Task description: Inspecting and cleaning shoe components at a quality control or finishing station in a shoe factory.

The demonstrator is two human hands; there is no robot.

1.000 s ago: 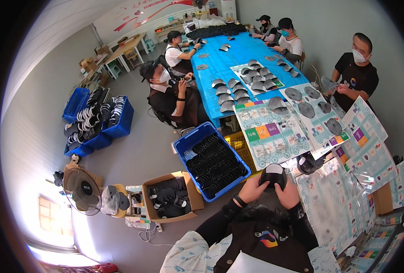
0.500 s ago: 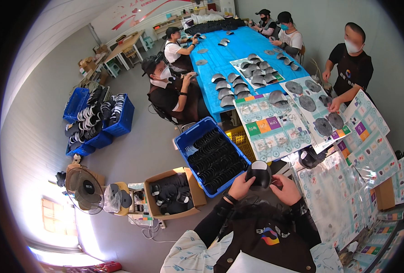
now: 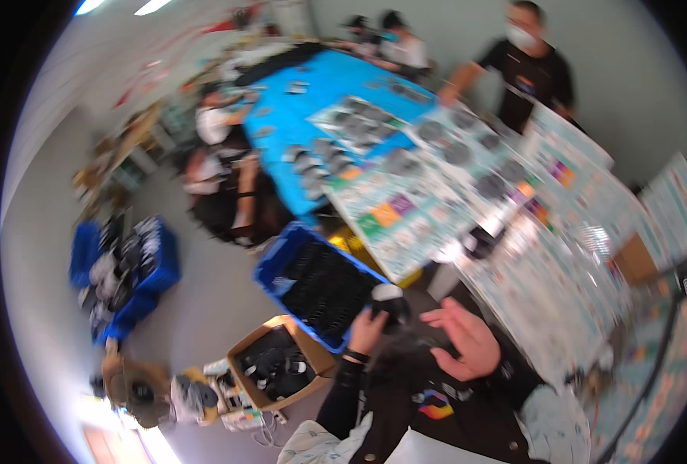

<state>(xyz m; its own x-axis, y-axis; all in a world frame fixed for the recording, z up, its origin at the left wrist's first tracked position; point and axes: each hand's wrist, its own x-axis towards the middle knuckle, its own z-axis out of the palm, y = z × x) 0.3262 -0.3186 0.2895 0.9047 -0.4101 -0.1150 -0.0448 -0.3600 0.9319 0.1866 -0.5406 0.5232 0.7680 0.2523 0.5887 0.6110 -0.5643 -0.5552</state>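
My left hand is closed on the edge of a black curved piece with a white patch on top, shaped like a cap brim. It holds the piece in front of my chest, near the corner of a blue crate packed with rows of black curved pieces. My right hand is apart from the piece, to its right, with the fingers stretched out and nothing in them. Motion blur hides the finer details.
A cardboard box of black pieces stands beside the crate. Printed sheets cover the near worktable, with a dark object on it. Co-workers surround the blue-covered table. One person stands at the far right.
My right hand has let go of the black curved piece and opened; my left hand alone keeps it. The whole view has swung, shifting the room leftward. The standing person's arm has moved.
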